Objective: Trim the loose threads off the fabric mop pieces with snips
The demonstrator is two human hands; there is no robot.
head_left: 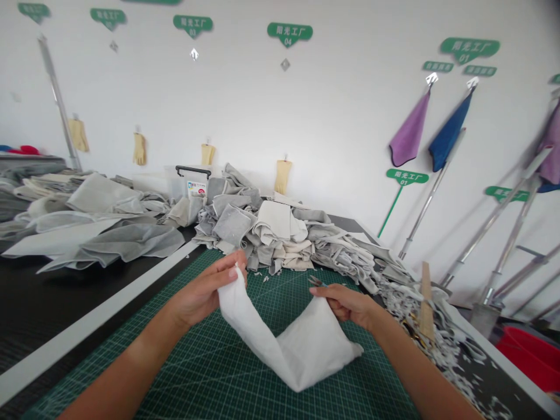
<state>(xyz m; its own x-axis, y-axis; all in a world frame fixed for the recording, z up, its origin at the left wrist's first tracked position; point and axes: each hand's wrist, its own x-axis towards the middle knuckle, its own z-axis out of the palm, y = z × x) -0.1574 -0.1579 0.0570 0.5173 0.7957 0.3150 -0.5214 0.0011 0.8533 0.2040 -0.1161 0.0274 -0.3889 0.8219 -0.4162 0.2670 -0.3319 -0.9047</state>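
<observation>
— Forearms [131, 356] reaching in, and the left hand [205, 294] pinches a white cloth [297, 344] at one end!
— Right hand [343, 304]?
— Gripping the other end, fingers closed. Cloth sags in a V over a green cutting mat [210, 373], gray fabric heap [258, 233] beyond.

There is one left hand [203, 291] and one right hand [343, 304], and the two together hold only one white cloth [297, 344]. At 12 o'clock I count four yellow gloves [283, 177] hanging on the wall [262, 99], four green signs [289, 34] in one row above them, and one plastic box [188, 184]. At 2 o'clock are two towels [409, 131], at 3 o'clock one more towel [552, 146], partly seen, and at 4 o'clock one red bucket [529, 356].
</observation>
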